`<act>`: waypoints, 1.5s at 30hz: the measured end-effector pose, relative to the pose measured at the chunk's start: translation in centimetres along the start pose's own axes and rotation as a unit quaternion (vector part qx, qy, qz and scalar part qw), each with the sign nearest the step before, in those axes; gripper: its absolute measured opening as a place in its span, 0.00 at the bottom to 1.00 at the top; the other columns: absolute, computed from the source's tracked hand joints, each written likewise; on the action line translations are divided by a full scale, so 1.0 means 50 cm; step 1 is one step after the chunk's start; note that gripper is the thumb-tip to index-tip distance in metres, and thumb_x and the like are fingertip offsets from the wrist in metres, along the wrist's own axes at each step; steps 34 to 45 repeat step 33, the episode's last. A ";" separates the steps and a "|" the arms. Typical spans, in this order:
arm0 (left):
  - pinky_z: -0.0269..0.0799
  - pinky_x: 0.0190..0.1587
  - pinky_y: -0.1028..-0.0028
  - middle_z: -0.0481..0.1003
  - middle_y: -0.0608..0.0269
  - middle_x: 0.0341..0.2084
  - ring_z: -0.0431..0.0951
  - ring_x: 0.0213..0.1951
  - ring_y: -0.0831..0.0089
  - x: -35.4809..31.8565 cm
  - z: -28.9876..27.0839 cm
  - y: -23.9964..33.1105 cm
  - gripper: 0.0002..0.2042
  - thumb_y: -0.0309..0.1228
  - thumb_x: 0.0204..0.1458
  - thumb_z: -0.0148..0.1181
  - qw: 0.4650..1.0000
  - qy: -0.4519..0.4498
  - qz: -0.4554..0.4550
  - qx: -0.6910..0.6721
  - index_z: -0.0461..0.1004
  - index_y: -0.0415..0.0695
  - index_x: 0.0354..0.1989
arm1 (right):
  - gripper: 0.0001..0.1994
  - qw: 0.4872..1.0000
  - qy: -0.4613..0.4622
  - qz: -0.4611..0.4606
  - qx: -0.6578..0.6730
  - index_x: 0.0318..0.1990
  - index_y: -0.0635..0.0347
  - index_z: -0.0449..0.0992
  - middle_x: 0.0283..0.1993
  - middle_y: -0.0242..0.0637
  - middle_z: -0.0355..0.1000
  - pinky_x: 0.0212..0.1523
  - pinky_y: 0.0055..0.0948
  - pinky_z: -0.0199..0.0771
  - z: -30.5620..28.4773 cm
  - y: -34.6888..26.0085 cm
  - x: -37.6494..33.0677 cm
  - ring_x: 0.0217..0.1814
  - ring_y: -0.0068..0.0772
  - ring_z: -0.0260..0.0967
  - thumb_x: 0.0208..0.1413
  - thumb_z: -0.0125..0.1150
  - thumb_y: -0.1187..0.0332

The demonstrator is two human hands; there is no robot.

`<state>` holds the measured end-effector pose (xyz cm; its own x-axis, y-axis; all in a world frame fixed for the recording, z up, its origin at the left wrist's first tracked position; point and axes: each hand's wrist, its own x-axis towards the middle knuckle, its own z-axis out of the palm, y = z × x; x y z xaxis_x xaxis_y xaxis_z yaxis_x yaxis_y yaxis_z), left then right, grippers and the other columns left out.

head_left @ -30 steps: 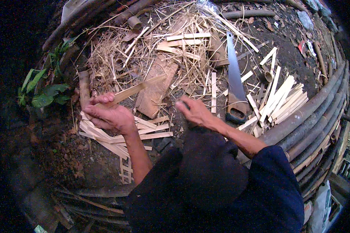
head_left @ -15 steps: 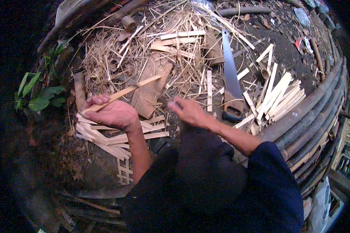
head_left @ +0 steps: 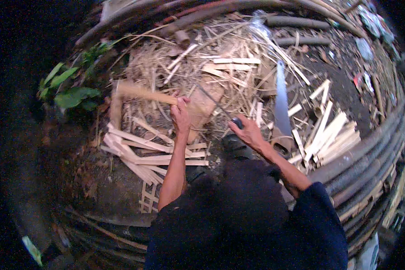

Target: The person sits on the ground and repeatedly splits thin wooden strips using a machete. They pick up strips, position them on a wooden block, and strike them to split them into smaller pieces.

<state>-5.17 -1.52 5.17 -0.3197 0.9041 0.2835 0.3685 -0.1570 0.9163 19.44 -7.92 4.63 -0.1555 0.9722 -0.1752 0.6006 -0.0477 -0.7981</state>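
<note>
My left hand (head_left: 181, 116) is closed on one end of a flat bamboo strip (head_left: 150, 94), which points away to the left and is smeared by motion. My right hand (head_left: 251, 136) grips the dark handle of a knife (head_left: 217, 104); its thin blade slants up and left over a flat wooden board (head_left: 209, 96). Strip and blade are apart. Below and beside my left forearm lies a loose stack of pale bamboo strips (head_left: 141, 152). Two or three more pale strips (head_left: 233, 67) rest on the shavings beyond the board.
A handsaw (head_left: 281, 92) lies right of the board, its blade pointing away. Further right is another pile of strips (head_left: 332, 135) beside stacked bamboo poles (head_left: 369, 139). Curled shavings (head_left: 144, 67) cover the ground. Green leaves (head_left: 74, 96) stand at left, a small lattice (head_left: 148, 198) near my left elbow.
My left hand has moved right and turned, swinging the strip to point left. My right hand has shifted right; its knife now shows clearly. The whole view has shifted.
</note>
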 end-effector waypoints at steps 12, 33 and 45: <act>0.55 0.16 0.80 0.57 0.71 0.17 0.54 0.12 0.83 -0.149 -0.234 0.267 0.17 0.31 0.61 0.43 0.894 -0.181 -0.340 -0.230 0.61 0.41 0.58 | 0.19 0.928 -0.045 -0.304 -0.209 0.41 0.46 0.69 0.24 0.38 0.72 0.25 0.46 0.69 -0.043 -0.196 0.071 0.28 0.48 0.73 0.40 0.66 0.57; 0.58 0.13 0.76 0.60 0.70 0.13 0.58 0.12 0.81 -0.225 -0.270 0.324 0.08 0.32 0.58 0.50 0.921 -0.114 -0.349 -0.131 0.67 0.38 0.35 | 0.19 0.950 -0.006 -0.100 -0.297 0.46 0.41 0.74 0.28 0.44 0.75 0.32 0.40 0.75 -0.108 -0.202 0.127 0.31 0.40 0.76 0.45 0.64 0.53; 0.58 0.13 0.76 0.60 0.70 0.13 0.58 0.12 0.81 -0.225 -0.270 0.324 0.08 0.32 0.58 0.50 0.921 -0.114 -0.349 -0.131 0.67 0.38 0.35 | 0.19 0.950 -0.006 -0.100 -0.297 0.46 0.41 0.74 0.28 0.44 0.75 0.32 0.40 0.75 -0.108 -0.202 0.127 0.31 0.40 0.76 0.45 0.64 0.53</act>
